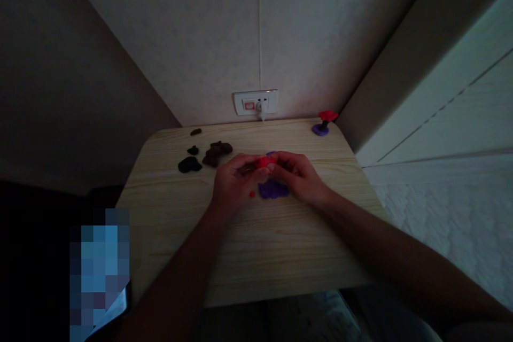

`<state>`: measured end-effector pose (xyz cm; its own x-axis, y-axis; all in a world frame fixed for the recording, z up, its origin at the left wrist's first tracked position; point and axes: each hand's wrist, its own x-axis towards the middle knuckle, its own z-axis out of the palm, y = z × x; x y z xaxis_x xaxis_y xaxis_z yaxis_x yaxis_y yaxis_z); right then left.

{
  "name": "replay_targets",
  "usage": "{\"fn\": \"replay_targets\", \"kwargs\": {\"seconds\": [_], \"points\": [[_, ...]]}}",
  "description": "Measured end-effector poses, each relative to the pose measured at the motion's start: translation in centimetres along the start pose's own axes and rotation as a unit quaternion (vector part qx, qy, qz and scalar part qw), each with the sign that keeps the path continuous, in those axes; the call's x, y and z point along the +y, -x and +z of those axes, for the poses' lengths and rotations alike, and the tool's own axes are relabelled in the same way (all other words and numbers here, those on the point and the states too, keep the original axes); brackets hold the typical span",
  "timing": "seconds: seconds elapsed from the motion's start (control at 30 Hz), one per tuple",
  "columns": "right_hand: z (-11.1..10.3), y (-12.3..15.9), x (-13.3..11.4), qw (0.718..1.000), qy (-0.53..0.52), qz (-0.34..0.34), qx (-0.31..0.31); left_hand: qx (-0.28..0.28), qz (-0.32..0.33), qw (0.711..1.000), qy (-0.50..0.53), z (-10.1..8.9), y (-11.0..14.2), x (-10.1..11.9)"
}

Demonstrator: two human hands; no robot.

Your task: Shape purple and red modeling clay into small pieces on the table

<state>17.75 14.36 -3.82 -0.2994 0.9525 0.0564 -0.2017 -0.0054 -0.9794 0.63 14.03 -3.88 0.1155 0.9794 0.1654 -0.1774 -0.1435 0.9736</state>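
Note:
Between the fingertips of my left hand (240, 173) and my right hand (294, 171) is a lump of red modelling clay (265, 161). Both hands are closed on it from either side, just above the table. Below them a flattened piece of purple clay (273, 189) lies on the wood, partly covered by my right hand. A tiny red clay ball (252, 194) sits by my left wrist. At the back right corner stands a small clay figure (326, 117) with a red, petal-like top, a dark stem and a purple base.
Left of my hands lie brown clay lumps (217, 153), black clay pieces (189, 164) and a small brown piece (196, 132). A wall socket (255, 102) with a plug is behind the wooden table (264, 256). A pale quilted surface (452, 219) lies to the right.

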Motion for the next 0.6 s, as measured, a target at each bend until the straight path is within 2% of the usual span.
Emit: {"fn": "replay_targets", "kwargs": {"seconds": [0.2, 0.33, 0.47, 0.6], "points": [[0.11, 0.31, -0.27, 0.997, 0.074, -0.016, -0.025, 0.005, 0.004, 0.999, -0.039, -0.08, 0.1, 0.58], [0.2, 0.5, -0.59, 0.994, 0.097, -0.024, -0.045, 0.012, -0.024, 0.999, -0.038, -0.17, 0.13, 0.43], [0.11, 0.45, -0.55, 0.994, 0.1, -0.021, -0.05, 0.02, -0.084, 0.995, 0.051, 0.05, 0.01, 0.07], [0.02, 0.3, -0.12, 0.995, 0.085, -0.028, -0.047, 0.036, -0.156, 0.976, 0.146, 0.37, -0.15, 0.34]]}}
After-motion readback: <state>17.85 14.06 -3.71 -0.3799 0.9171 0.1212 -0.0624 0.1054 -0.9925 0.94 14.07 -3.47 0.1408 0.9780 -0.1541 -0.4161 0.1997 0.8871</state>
